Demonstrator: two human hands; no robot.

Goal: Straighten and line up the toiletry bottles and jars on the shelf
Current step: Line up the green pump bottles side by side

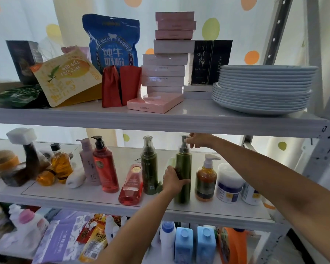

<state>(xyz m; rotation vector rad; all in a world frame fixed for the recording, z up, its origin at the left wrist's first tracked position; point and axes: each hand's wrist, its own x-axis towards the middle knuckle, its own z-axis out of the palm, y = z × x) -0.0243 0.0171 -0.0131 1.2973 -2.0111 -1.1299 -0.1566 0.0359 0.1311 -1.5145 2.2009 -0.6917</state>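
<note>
On the middle shelf (103,201) a tall dark green pump bottle (184,168) stands upright near the front right. My left hand (172,181) wraps its body from the left, and my right hand (197,140) pinches its clear cap at the top. A second green bottle (149,166) stands just left of it. A pink-red bottle (131,187) lies on its side at the front edge. Further left stand a red pump bottle (105,168) and a mauve pump bottle (89,162). To the right are an amber pump bottle (206,178) and two white jars (229,184).
At the left end sit amber oil bottles (60,164), a white-capped brown item (24,155) and a white tube (75,179). The upper shelf edge (160,121) is just above my right hand, carrying a plate stack (263,88), boxes and pouches. Detergent bottles fill the bottom shelf.
</note>
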